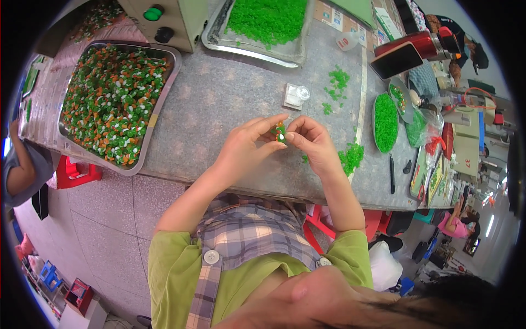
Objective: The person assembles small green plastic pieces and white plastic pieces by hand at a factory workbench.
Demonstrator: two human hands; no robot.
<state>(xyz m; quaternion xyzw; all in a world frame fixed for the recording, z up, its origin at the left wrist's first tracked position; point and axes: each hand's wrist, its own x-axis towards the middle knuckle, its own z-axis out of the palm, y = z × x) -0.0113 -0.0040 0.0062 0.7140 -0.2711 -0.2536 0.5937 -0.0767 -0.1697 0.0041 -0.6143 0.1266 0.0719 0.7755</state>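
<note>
Between the thumb and fingers of my left hand (247, 143) is a small figure-like plastic piece (280, 133) in green, white, orange and red. My right hand (312, 141) is closed in a pinch, its fingertips at the right side of that piece; whether they hold some smaller part is hidden. Just beyond my hands, a small whitish block (292, 96) with a clear round disc lies on the grey table (235, 82). Loose bright green bits (352, 158) are scattered beside my right hand, and another cluster (338, 82) lies farther back.
A metal tray (176, 66) of mixed green, orange and white pieces stands left. Another tray (249, 55) of green bits sits at the back, beside a machine box (164, 16). Rightward are a green-filled dish (386, 123), a phone (396, 61), a red flask (408, 45) and a black pen (392, 174).
</note>
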